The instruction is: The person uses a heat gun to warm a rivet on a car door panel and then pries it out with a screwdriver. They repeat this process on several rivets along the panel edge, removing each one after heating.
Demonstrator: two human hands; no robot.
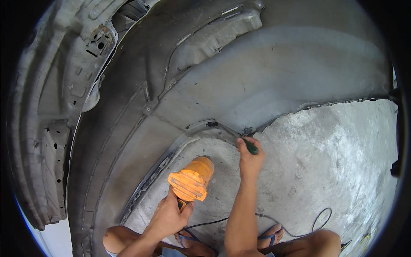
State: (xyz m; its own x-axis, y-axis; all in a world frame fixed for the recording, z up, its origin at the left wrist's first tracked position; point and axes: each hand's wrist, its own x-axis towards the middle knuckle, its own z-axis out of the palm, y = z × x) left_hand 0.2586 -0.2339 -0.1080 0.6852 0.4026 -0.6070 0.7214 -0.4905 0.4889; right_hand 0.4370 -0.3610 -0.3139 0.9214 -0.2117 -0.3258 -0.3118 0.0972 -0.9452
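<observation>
I am squatting on a rough, pale concrete floor [334,162], mottled grey and white. Arching over the far side and down the left is a large bare sheet-metal car body panel [239,81], dull grey, ribbed and pressed into curved channels, with small punched holes along its left part. Its lower edge [201,132] curves close over the floor just ahead of me.

My left hand [167,216] is wrapped shut around the grip of one orange power tool [192,177], a chunky plastic body with ridged vents, pointing away from me toward the panel edge. My right hand [249,158] is farther out, fist closed on one screwdriver with a green handle [251,147], its tip at the panel's edge seam.

One thin dark cord [295,231] loops over the floor near my two feet, both in blue-strapped sandals [269,235]. Both my knees show at the near edge.
</observation>
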